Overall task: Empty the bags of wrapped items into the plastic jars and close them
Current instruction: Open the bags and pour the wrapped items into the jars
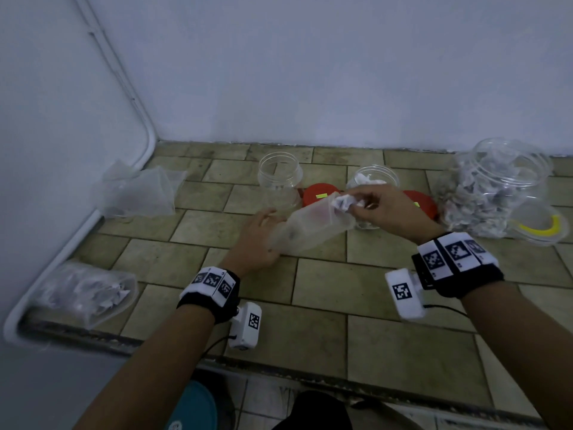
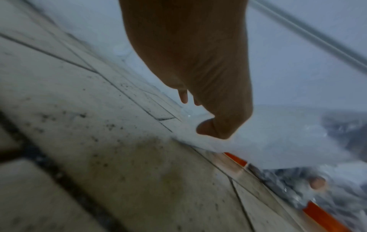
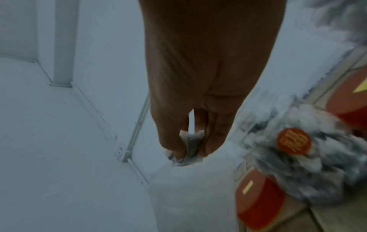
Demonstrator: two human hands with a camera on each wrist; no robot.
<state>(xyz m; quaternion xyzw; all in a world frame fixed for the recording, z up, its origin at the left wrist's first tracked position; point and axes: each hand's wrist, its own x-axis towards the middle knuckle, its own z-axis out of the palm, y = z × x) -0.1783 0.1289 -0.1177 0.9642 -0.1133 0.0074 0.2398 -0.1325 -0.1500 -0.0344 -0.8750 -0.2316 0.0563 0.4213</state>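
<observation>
Lying at the far left of the tiled floor, one clear bag (image 1: 141, 193) looks slack and emptied, and nearer the camera a second bag (image 1: 86, 291) holds a heap of wrapped items. Next comes an empty jar (image 1: 280, 178), upright and uncapped, with a red lid (image 1: 319, 197) flat on the floor just beside it.

At centre a third bag (image 1: 313, 226) is stretched in the air between both hands, nearly empty. The left hand (image 1: 259, 240) supports its lower end with fingers fairly straight; whether any finger pinches the film I cannot tell. The right hand (image 1: 389, 209) pinches a crumpled wrapped item (image 1: 342, 203) at the bag's mouth, thumb and fingers curled round it, just in front of a second jar (image 1: 373, 181) that already has some white items in it. A second red lid (image 1: 423, 204) lies behind that hand.

Furthest right stands a large jar (image 1: 508, 178) packed with wrapped items, with a clear lid (image 1: 538, 223) bearing a yellow ring beside it.

That makes three bags, three jars and three lids, none fitted.

The bag film should be thin, limp and slippery, best gripped at a bunched corner or the bottom seam. The wrapped pieces look light and crushable, so a gentle pinch suffices. The jars look light and easily tipped; steady one by its wall when screwing on a lid.
</observation>
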